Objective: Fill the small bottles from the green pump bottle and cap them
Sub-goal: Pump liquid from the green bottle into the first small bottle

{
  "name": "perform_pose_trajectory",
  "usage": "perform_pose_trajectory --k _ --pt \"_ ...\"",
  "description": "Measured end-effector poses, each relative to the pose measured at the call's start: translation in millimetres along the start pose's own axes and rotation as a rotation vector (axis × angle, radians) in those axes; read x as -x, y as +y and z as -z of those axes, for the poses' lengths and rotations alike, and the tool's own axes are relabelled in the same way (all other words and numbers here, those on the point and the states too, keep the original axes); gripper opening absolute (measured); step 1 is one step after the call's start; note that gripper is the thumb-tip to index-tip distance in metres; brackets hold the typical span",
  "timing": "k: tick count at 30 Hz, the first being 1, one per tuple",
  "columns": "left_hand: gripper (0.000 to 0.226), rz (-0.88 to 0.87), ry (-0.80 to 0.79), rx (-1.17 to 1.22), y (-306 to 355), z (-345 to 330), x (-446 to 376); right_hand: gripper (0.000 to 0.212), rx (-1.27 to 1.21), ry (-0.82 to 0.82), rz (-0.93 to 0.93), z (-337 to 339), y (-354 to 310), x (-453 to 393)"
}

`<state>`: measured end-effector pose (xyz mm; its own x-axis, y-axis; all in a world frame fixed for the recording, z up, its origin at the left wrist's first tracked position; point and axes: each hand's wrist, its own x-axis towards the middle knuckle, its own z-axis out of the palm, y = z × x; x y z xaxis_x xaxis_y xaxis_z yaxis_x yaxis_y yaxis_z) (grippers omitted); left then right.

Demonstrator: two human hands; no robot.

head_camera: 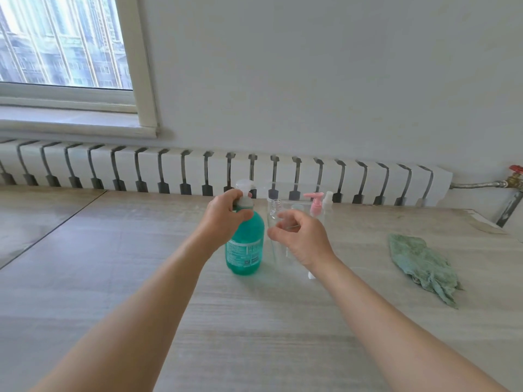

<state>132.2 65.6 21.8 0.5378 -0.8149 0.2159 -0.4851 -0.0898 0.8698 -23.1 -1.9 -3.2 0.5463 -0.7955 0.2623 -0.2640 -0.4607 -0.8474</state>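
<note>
Two bare forearms, sleeveless to the frame's lower edge, ending in the left hand [223, 219] and right hand [302, 239], unadorned fingers [278, 215].

Green pump bottle [245, 244] upright — clear small bottle [275, 210] uncapped just beside it.
</note>
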Motion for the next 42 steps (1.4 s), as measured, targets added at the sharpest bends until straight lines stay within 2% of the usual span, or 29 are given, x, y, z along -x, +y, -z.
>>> perform_pose_trajectory --k 5,11,13,17,20,23,26,29,34,39,42 --pt "0.012 -0.009 -0.113 0.090 7 2 19 0.044 -0.028 0.010 0.000 3 -1 11" --pt "0.014 -0.002 -0.160 0.117 12 1 28 0.044 -0.056 0.027 0.018 4 -7 17" --pt "0.017 0.037 -0.183 0.204 14 2 30 0.045 -0.056 0.029 0.023 3 -9 17" --pt "0.033 0.067 -0.107 0.379 28 6 26 0.044 -0.023 0.045 0.002 0 -10 14" --pt "0.048 0.069 -0.085 0.309 46 10 13 0.043 -0.036 0.050 -0.036 -1 -11 12" --pt "0.057 0.056 -0.122 0.098 65 11 1 0.044 -0.082 0.034 -0.070 0 -13 11" --pt "0.045 0.132 -0.256 -0.121 74 17 -8 0.045 -0.099 0.026 -0.049 1 -15 9" --pt "0.037 0.246 -0.367 -0.064 68 21 -12 0.047 -0.119 0.018 -0.023 2 -17 9" --pt "0.030 0.275 -0.340 0.135 59 15 -13 0.047 -0.078 0.022 0.020 6 -18 9" --pt "0.024 0.284 -0.329 0.178 59 14 -12 0.048 0.042 0.063 0.069 17 -22 8" --pt "0.031 0.298 -0.291 0.148 60 10 -10 0.047 0.086 0.065 0.092 22 -26 7"
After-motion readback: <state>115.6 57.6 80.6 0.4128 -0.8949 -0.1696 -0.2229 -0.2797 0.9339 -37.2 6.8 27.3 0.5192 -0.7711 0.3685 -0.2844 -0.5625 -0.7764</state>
